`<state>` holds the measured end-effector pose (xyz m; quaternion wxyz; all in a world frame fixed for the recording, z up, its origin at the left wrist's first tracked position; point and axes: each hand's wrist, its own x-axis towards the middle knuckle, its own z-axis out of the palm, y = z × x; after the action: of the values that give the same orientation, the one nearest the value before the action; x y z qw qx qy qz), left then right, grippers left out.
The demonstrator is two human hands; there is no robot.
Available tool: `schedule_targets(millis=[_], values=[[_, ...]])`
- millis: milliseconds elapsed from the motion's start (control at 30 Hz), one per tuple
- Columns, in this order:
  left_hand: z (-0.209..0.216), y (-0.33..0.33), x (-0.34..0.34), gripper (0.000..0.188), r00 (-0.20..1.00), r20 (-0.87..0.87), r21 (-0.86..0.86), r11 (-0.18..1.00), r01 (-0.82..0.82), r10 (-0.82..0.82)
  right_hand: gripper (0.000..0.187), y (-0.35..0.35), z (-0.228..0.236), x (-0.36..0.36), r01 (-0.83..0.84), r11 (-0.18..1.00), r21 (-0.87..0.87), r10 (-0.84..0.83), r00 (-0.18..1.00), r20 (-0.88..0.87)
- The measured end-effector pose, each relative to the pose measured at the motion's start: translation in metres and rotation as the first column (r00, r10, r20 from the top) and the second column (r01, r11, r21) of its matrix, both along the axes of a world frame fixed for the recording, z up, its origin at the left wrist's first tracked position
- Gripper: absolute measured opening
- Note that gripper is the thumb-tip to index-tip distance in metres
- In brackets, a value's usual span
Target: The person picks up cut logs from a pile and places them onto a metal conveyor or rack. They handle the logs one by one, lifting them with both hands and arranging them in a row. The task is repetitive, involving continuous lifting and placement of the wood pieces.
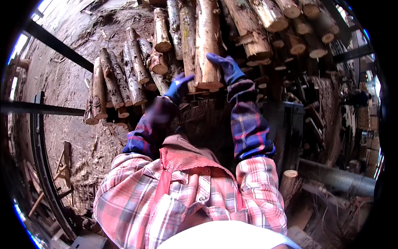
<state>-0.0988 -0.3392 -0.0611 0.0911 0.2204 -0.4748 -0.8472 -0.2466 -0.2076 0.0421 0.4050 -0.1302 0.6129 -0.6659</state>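
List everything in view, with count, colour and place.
Pale log: one, tan, top centre between the hands
Other logs: many, brown with pale ends, top left to top right
Stump: one, brown with pale top, lower right
Pipe: one, grey, lower right
Bars: several, dark, left
Ground: brown, left
Shirt: one, pink-white plaid, bottom centre
Sleeve covers: two, dark plaid, forearms
Left hand: one, blue glove, near pale log's left
Right hand: one, blue glove, at pale log's right

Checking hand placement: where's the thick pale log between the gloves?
In the head view, the thick pale log lies at top centre, just right of a slimmer log, its near end between the left hand and right hand.
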Motion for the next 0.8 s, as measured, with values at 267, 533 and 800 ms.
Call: schedule_targets(millis=[267,533,800], values=[[0.062,0.003,0.006,0.053,0.999,0.045,-0.005,1.0,-0.028,0.028,0.025,0.103,-0.034,0.055,-0.26,0.932,-0.254,0.151,0.913,-0.38],[0.083,0.188,0.023,0.056,0.925,-0.047,-0.23,0.905,0.358,-0.378,0.048,0.308,-0.011,0.195,-0.021,0.95,0.312,0.218,0.758,-0.614],[0.06,0.319,-0.003,0.054,0.762,-0.021,-0.354,0.718,0.599,-0.647,0.071,0.35,-0.061,0.237,0.004,0.971,0.237,0.06,0.962,-0.265]])
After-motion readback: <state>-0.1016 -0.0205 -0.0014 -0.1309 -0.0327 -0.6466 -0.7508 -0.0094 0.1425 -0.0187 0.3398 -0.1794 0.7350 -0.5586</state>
